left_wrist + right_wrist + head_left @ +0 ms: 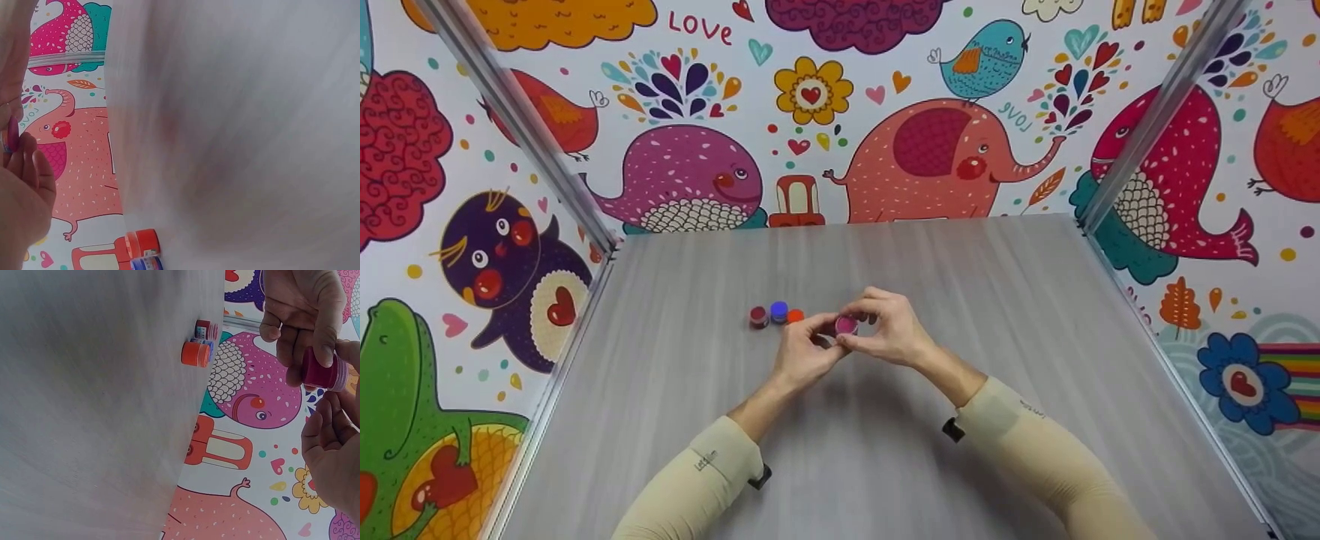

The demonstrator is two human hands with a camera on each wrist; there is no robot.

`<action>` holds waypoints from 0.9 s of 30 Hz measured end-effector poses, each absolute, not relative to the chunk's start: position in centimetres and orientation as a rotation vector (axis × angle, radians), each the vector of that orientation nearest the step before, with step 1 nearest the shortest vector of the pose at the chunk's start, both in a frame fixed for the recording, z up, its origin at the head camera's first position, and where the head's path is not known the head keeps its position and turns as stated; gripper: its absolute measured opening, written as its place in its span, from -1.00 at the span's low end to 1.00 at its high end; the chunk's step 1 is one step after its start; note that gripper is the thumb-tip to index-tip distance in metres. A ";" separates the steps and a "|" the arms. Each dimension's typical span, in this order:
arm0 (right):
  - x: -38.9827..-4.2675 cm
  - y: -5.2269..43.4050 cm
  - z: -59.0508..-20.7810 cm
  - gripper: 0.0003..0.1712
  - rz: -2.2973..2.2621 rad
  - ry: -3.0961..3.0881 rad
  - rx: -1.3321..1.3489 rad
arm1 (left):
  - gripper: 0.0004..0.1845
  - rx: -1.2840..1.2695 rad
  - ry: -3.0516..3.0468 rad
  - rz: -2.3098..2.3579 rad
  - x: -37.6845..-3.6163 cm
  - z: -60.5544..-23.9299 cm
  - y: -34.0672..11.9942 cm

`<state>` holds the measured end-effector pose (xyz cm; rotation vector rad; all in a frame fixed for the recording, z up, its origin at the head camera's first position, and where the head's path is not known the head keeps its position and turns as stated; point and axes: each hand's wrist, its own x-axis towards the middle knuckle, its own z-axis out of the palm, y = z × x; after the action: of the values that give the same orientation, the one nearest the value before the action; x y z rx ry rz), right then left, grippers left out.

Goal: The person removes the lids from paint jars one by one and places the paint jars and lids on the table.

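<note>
A small pink paint pot (846, 325) is held above the grey bench (885, 465), near its middle, between both hands. The left hand (802, 352) has its fingers (315, 320) curled round the pot's darker pink body, while the right hand (894, 330) pinches the paler, ribbed lid end with its fingertips, as seen from the right wrist camera. The pot is judged to be light, stiff plastic, smooth on the body and therefore somewhat slippery; the ribbed lid offers the surer purchase, and the body is best taken round its wall. Being so small, it is likely easily dropped, and liquid paint could spill once unsealed. Its short axis through lid and base appears to lie roughly level, running from hand to hand; from the head camera the round pink end is turned toward the person. Just beside the hands, three more pots stand on the bench in a close row: a dark red pot (758, 317), a blue pot (778, 311) and an orange pot (795, 316).
</note>
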<state>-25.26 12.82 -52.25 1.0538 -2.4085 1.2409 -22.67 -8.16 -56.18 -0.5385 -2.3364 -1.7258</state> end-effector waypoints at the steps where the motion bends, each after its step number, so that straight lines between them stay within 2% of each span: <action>1: -25.3 12.8 -52.3 -0.72 1.240 -2.408 1.060 | -0.67 -0.537 -2.335 -1.734 -22.7 -56.2 -8.2; 21: -25.7 12.8 -52.2 -0.73 1.278 -2.359 1.156 | -0.76 -0.601 -2.352 -1.728 -22.6 -56.1 -8.2; 27: -25.8 12.9 -52.3 -0.70 1.285 -2.343 1.161 | -0.73 -0.595 -2.356 -1.715 -22.6 -56.5 -8.3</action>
<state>-25.78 12.87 -52.28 1.1610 -2.3432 1.2855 -22.63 -8.26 -56.48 -0.5954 -2.3561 -1.7145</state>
